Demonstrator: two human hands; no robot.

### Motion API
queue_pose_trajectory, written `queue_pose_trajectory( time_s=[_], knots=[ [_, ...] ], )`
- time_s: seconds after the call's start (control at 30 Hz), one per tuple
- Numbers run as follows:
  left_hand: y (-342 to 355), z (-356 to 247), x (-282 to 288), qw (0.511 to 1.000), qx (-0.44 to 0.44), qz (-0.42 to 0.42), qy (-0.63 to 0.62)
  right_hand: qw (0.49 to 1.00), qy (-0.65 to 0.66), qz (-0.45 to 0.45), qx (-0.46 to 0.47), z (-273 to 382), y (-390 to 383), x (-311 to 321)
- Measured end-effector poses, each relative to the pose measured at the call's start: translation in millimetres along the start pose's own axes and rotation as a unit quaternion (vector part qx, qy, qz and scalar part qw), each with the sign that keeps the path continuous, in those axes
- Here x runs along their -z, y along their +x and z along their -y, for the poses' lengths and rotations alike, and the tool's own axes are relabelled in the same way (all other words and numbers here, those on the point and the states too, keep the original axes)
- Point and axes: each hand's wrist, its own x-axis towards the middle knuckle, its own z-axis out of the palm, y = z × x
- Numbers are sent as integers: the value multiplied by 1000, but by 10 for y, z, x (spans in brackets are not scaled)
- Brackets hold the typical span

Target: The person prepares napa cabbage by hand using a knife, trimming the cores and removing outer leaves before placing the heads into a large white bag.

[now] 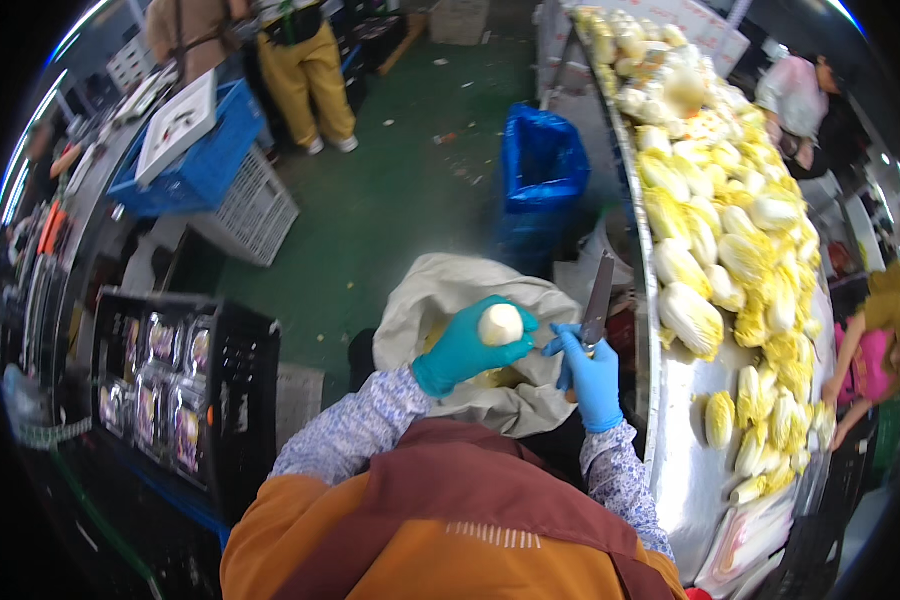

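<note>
My left hand (465, 345), in a teal glove, is closed round a napa cabbage (501, 325). Only its smooth, whitish rounded end shows above the fingers, and the rest is hidden in the palm. My right hand (588, 380), in a blue glove, grips a knife (598, 300) by the handle. The blade points up and away, apart from the cabbage. Below both hands a whitish woven sack (440, 285) gapes, with some yellow leafy bits inside.
A metal table (680, 450) at my right bears a long heap of napa cabbages (745, 250). Ahead stands a blue-lined bin (545, 170). At left are a black crate (245, 400) of packaged goods and a blue crate (235, 130). Several people work around.
</note>
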Motion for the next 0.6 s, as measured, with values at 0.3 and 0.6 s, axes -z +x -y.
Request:
queue_pose_trajectory(
  time_s=[0.3, 0.6],
  knots=[
    [-64, 525, -336, 922, 193, 114, -315, 990, -18, 35, 133, -65, -524, 52],
    [-69, 805, 80, 913, 311, 57, -258, 894, 125, -411, 124, -76, -809, 2321]
  ],
)
